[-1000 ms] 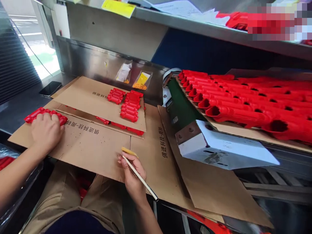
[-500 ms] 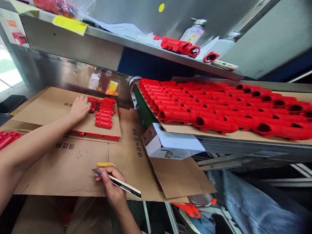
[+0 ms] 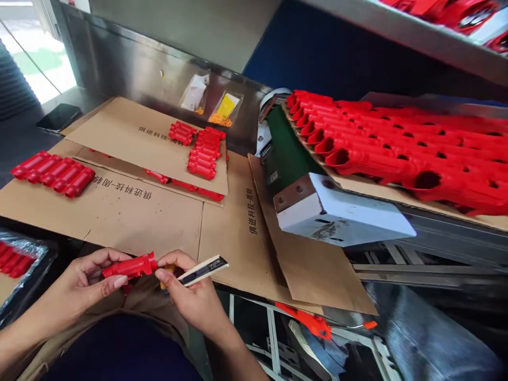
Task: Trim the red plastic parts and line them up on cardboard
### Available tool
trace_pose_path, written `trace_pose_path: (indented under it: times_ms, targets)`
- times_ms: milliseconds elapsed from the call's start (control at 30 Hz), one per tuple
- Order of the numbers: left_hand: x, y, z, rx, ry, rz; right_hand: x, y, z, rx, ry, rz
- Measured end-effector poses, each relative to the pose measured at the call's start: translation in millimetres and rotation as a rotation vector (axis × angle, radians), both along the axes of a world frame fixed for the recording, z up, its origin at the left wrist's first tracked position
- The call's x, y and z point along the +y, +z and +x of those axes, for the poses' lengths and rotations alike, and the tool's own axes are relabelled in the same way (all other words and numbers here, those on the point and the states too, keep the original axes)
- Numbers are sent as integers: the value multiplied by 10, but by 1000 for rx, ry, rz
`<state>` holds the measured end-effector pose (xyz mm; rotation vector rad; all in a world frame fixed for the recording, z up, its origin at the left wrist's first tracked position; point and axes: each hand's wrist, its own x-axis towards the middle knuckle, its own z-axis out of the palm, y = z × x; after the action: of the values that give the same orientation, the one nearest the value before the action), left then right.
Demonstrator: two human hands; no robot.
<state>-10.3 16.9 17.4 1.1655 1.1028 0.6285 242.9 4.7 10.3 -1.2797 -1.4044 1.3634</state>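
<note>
1. Step in hand, as I judge it: close hand work on one end of a single red tube [image 3: 130, 267], held up over the near edge of the cardboard, in front of the person's lap.
2. The left hand [image 3: 89, 278] has thumb and fingers clamped on the tube from its left side, the thumb along the near face.
3. The right hand [image 3: 194, 296] has thumb and forefinger drawn together at the tube's right end; whether they press on it I cannot tell. The knife [image 3: 204, 269] is gripped in this hand, its handle slanting far and right. The blade is hidden. Something yellow [image 3: 170, 269] shows among the fingers, mostly covered.
4. The next move seems to call for a firm left grip on the tube and a blade kept clear of the left thumb.
5. A row of red tubes [image 3: 53, 173] lies at left on the lower cardboard [image 3: 159, 222]; two small groups sit on the upper sheet [image 3: 115, 127], farther off.
6. Writing: "俱进科技-周转" runs across the upper sheet, across the lower cardboard, and sideways at its right.
7. The knife has small print, unreadable here. At the far side, one bag [image 3: 225, 110] holds a yellow label, also illegible.
</note>
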Motion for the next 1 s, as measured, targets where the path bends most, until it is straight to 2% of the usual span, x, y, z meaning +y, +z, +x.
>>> trace_pose_path:
  times_ms: [100,233,300,367,467,567,667,767,900,1000]
  targets:
    - [-92,-75,-16,-32,116,-42,-56,8,-86,-65,28,29]
    - [-137,-136,13,-8,352,-84,-126,-48,-104,-105,5,131]
    - [-153,-124,42,-9,396,-96,-160,-53,-92,-149,-5,171]
    - [-170,-93,63,4,407,-34,-184,-49,-86,-195,-17,209]
    - [-208,-38,72,31,447,162,-209,-56,-126,-236,-42,237]
    - [-250,-12,96,-70,500,272,-227,-91,-228,-135,-77,152]
    - [-259,-35,161,-138,559,178,-248,-123,-338,-86,-64,179]
    - [-211,-80,232,-123,649,94,-285,-146,-413,-191,-35,384]
    - [-136,-85,320,-325,786,-7,-307,-217,-474,-296,-64,583]
    - [-127,-38,382,-422,788,-145,-270,-264,-491,-392,-40,764]
